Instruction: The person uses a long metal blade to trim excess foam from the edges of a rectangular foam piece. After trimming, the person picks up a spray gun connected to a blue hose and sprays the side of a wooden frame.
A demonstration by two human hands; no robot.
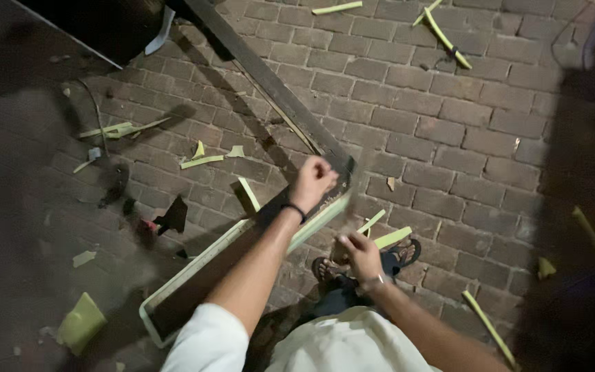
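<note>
The left hand point(311, 180) is fisted around the top of a long pale green stalk point(242, 251) slanting over the brick floor point(449, 138). The right hand point(359, 253) pinches a blurred blade point(357, 184) beside it.

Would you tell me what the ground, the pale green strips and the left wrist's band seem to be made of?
Ground: brick paving, matt reddish-brown, shown by the staggered rectangular blocks and joints.
Pale green strips: probably split plant stalk or leaf stem, judging by the fibrous, uneven cut pieces.
Band on the left hand: thin, dark, possibly elastic or cord; too small to tell.
</note>
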